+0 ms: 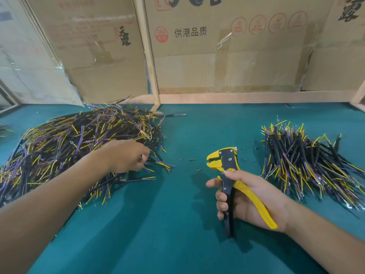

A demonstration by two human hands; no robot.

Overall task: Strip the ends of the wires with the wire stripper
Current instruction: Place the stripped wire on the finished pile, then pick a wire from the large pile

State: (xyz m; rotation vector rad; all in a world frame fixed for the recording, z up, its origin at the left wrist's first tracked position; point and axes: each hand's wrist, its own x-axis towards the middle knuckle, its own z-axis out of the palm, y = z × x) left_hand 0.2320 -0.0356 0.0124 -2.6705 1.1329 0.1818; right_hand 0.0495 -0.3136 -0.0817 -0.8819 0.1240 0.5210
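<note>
L hand (128,156) pinches at wire pile (79,147), left of wire stripper (227,167) | R hand (246,198) grips stripper handles — jaws apart | wires look light, floppy — hold nr end.

Teal tabletop (177,224), cardboard-box wall (227,62).

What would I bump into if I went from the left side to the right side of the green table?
Big wire pile → left hand, reaching into that pile's right edge → tiny cut bits → yellow wire stripper held by the right hand → smaller wire pile.
</note>
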